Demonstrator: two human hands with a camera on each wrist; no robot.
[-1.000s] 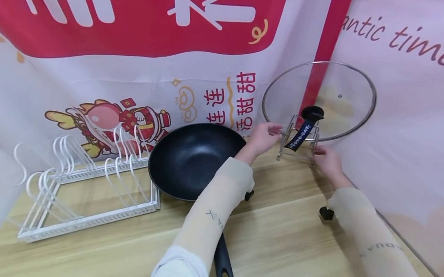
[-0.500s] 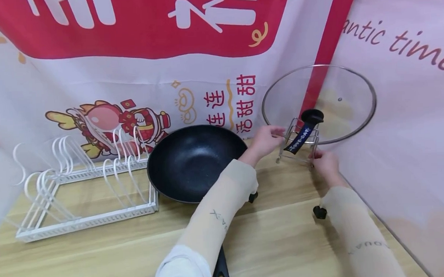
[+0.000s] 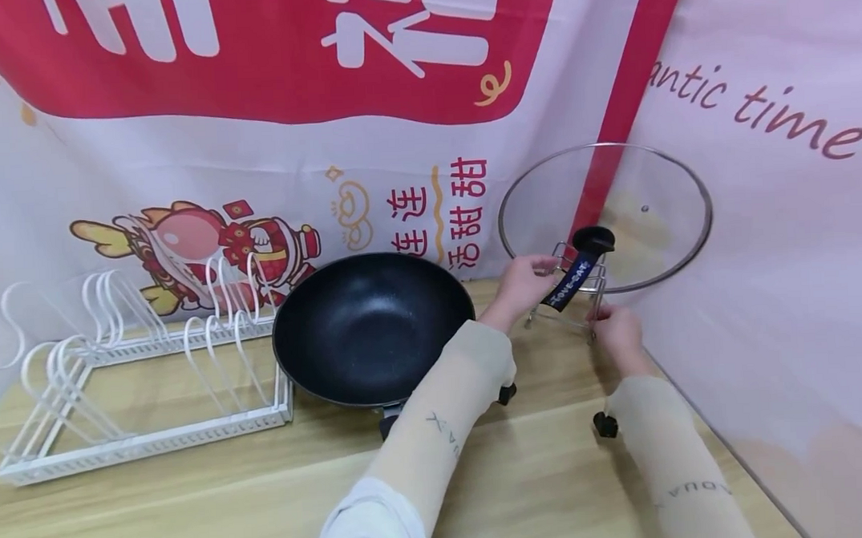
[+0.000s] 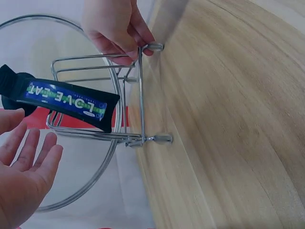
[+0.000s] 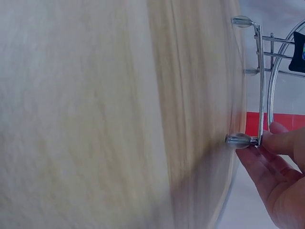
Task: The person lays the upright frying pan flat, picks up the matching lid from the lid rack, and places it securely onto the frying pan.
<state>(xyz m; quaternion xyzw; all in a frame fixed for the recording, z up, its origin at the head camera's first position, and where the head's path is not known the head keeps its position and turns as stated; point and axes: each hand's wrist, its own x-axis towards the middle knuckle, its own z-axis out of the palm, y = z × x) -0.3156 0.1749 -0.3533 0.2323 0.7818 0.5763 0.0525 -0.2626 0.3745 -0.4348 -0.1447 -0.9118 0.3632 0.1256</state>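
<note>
With your right hand (image 3: 617, 339) pinching the rack (image 4: 141, 95) at the tabletop (image 3: 541, 473) rear and your left hand (image 3: 524, 287) loosely extended beside it, grip its likely light, stiff wire low, sparing the presumably fragile lid (image 3: 619, 200).

A red-and-white cloth (image 3: 281, 147) hangs behind the back edge of the wood-grained bench (image 3: 556, 480); a pinkish lettered sheet (image 3: 777, 246) lines its right edge.

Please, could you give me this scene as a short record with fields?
Left hand: fingers loosely extended beside the wire stand; contact unclear
Right hand: pinches the wire stand at a lower corner
Glass lid: on edge in the wire stand
Lid handle: black, labelled LOVE EAT
Black pan: on the wooden table, between wire stand and white rack
</note>
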